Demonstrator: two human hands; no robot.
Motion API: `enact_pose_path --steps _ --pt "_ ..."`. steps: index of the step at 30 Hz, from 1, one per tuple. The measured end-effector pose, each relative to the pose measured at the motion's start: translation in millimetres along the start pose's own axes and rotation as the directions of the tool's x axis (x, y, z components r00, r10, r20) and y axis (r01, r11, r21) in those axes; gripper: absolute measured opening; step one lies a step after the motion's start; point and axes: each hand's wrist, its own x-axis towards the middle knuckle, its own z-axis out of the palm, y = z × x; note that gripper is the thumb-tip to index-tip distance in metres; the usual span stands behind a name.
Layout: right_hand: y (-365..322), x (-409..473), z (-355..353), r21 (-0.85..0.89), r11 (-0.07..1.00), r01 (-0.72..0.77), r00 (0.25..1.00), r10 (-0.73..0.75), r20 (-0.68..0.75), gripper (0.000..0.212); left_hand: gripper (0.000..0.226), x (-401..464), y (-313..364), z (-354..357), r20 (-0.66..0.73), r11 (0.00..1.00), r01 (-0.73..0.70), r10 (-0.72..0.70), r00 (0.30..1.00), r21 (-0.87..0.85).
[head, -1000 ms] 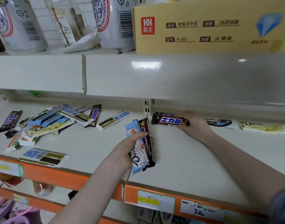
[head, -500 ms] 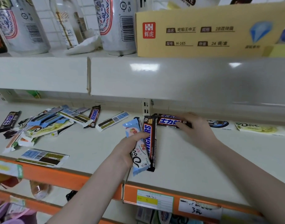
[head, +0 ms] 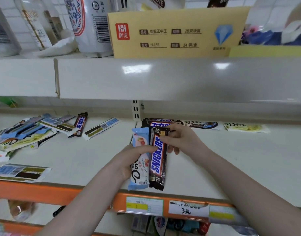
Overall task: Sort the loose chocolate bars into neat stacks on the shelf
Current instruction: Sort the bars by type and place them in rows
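- Right hand has come off the Snickers stack at the back of the shelf and swung over to the left hand. A second ago it was still pressing down on that stack.
- Its fingertips now pinch the upper part of the Snickers bar, so my guess is that bar goes onto the stack next.
- Left hand grips both that bar and a pale blue Dove bar, thumb curled across their fronts.
- Wrappers are glossy crinkly film with crimped, saw-toothed ends. The bars are flat and narrow, so should stack fine.
- Just beyond the fingers sits the stack, and two flat Dove packs lie further right.
- Way off left is the loose pile, still a mess on the smooth cream shelf.
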Motion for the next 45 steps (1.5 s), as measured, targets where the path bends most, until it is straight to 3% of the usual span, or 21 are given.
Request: enact_pose_path --steps 8,15,21,25,28,33,38,45 --pt "1.9 -7.6 -16.7 0.294 0.955 -0.027 1.0 0.028 0.0 0.017 0.028 -3.3 -1.1 -4.1 -0.014 0.991 0.08 -0.082 0.997 -0.106" --pt "3.1 -7.7 -24.7 0.427 0.902 0.066 0.998 -0.07 -0.005 0.016 0.018 -4.8 2.2 -11.1 -0.091 0.984 0.125 -0.137 0.986 -0.127" --pt "6.4 -9.8 -26.8 0.548 0.836 0.02 0.998 -0.049 0.038 0.025 0.024 -6.1 8.2 -12.4 -0.134 0.975 0.174 -0.193 0.972 -0.141" --pt "2.3 -10.6 -27.2 0.56 0.828 -0.022 0.995 -0.036 0.093 0.032 0.011 -5.1 4.8 -10.9 -0.131 0.98 0.122 -0.143 0.981 -0.156" --pt "-1.9 -11.3 -24.5 0.505 0.862 -0.036 0.997 -0.006 0.082 0.034 0.008 -2.6 1.2 -11.3 -0.183 0.983 0.056 -0.088 0.979 -0.174" --pt "1.1 -12.7 -22.2 0.451 0.89 -0.074 0.996 0.042 0.082 0.012 0.011 -2.0 -0.9 -11.7 -0.29 0.979 -0.042 -0.017 0.957 -0.198" --pt "7.0 -17.9 -20.0 0.164 0.986 0.004 0.998 -0.014 0.057 0.034 0.016 -4.6 -1.7 -13.3 -0.348 0.968 -0.093 0.006 0.937 -0.234" --pt "14.5 -20.5 -25.2 -0.155 0.978 0.143 0.989 -0.145 -0.005 0.032 0.009 -10.3 -3.5 -8.7 -0.32 0.962 -0.079 -0.009 0.947 -0.26"
